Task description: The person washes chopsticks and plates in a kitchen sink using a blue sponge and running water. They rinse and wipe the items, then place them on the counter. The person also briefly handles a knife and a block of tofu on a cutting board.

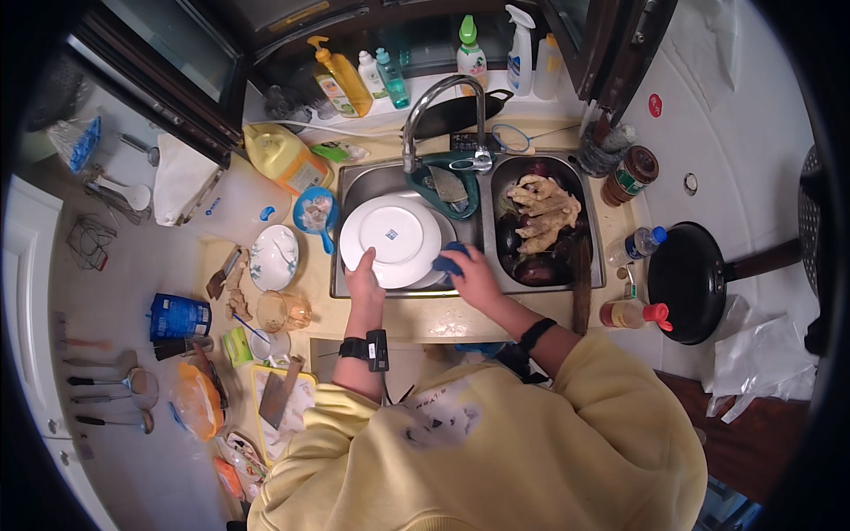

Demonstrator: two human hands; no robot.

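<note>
My left hand [364, 279] grips the near left rim of a white plate [408, 229], its thumb on the upturned underside, which bears a small blue mark. The plate is over the left basin of the steel sink [372, 174]. Below it, a second white plate [448, 232] shows partly at the right. In my right hand [477, 279] is a dark blue sponge or cloth [451, 257], close against the plate's right edge. A chrome faucet [479, 113] arches above the basin. Behind the plates a green sink caddy [431, 192] holds a scouring pad [449, 184].
Chicken feet [544, 206] and eggplants [541, 271] fill the right basin. A patterned bowl [274, 257], a glass cup [282, 310] and a cleaver [279, 395] stand or lie left. Right of the sink are a plastic bottle [635, 245] and a frying pan [687, 282].
</note>
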